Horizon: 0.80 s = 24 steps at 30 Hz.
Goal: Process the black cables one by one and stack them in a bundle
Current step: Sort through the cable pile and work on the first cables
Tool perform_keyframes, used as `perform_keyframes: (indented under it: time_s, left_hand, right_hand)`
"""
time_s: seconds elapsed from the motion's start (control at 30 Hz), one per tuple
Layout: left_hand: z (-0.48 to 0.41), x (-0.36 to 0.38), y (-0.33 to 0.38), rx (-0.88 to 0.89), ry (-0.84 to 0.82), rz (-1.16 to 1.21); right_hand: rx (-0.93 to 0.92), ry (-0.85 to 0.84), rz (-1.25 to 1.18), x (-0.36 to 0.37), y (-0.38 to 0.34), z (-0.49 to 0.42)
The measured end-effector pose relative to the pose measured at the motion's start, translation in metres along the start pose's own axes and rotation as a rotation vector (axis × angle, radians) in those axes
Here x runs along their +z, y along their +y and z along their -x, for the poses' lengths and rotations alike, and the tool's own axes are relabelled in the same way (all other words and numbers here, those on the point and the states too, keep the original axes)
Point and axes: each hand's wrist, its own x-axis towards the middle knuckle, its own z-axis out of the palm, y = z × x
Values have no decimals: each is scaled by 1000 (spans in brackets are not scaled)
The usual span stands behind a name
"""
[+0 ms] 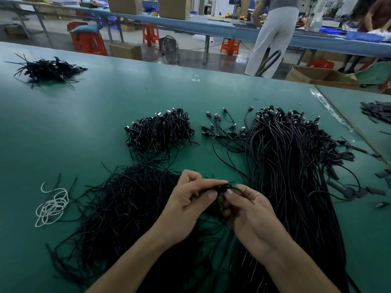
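Black cable (222,187) in process, pinched between both hands over the near piles.
Left hand (188,199) and right hand (251,212) curl fingertips round it; judged next: finish it, then lay it on the far bundle (160,130).

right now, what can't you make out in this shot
Head view: the black cable pinched by the left hand and right hand is mostly covered by their fingers; what is being done to it is unclear.
Head view: the long cable pile is cut off by the bottom edge.
Head view: the far dark pile is too small to identify.
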Motion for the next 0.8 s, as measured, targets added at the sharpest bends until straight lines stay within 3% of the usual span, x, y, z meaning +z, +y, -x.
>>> perform_keyframes:
  time_s: [0.13, 0.23, 0.43, 0.57, 0.67, 0.8]
  left_hand:
    - [6, -2, 4, -59, -20, 172]
    - [4, -2, 5, -38, 55, 58]
    - [2, 1, 1, -101, 116, 72]
    - [0, -6, -1, -234, -24, -80]
    - [2, -6, -4, -178, -64, -158]
    - [4, -4, -7, -13, 16, -248]
  right_hand:
    - [-69, -46, 160, -2, 0, -1]
    - [-156, -41, 364, -1, 3, 1]
    - [-322, -59, 449, 1, 2, 0]
    - [-369, -83, 585, 0, 2, 0]
    - [-365, -60, 629, -1, 6, 0]
    - [-307, -44, 552, 0, 9, -2]
